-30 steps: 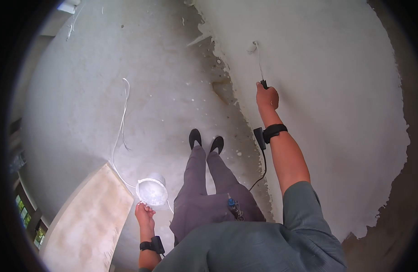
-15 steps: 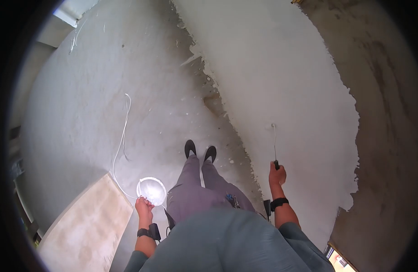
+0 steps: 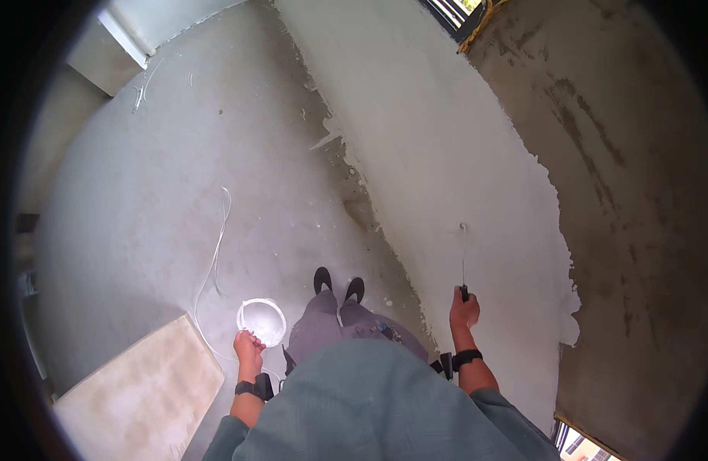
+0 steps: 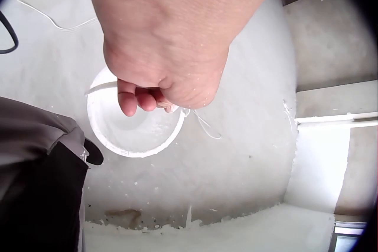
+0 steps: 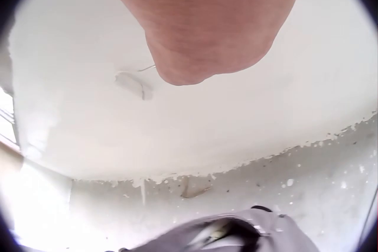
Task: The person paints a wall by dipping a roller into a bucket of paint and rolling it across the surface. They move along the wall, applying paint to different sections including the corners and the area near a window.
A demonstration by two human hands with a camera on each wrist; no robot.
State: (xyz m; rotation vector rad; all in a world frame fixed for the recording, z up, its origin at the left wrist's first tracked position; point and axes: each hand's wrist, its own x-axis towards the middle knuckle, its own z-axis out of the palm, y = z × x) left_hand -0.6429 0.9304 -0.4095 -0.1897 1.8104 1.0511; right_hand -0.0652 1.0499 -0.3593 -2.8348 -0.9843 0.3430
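My right hand (image 3: 464, 310) grips the black handle (image 3: 464, 293) of a tool with a thin wire shaft. At its far end is a small pale roller (image 3: 463, 227), over the white-coated wall surface (image 3: 438, 146); whether it touches is unclear. The right wrist view shows the roller (image 5: 134, 85) beyond the hand (image 5: 212, 27), whose fingers are hidden. My left hand (image 3: 248, 347) holds a white bucket (image 3: 281, 311) at its rim or handle, fingers curled. In the left wrist view the hand (image 4: 165, 39) covers part of the bucket's rim (image 4: 133, 154).
A pale board or block (image 3: 146, 384) stands at lower left, beside a loose white cable (image 3: 215, 257) on the grey floor (image 3: 162, 169). The coating has ragged edges, with bare brown wall (image 3: 638, 253) on the right. Two dark shoes (image 3: 322, 280) are near the bucket.
My right hand has drawn back towards my body with the tool, and the roller has come with it. The head view has shifted, showing more bare wall. My left hand still holds the bucket.
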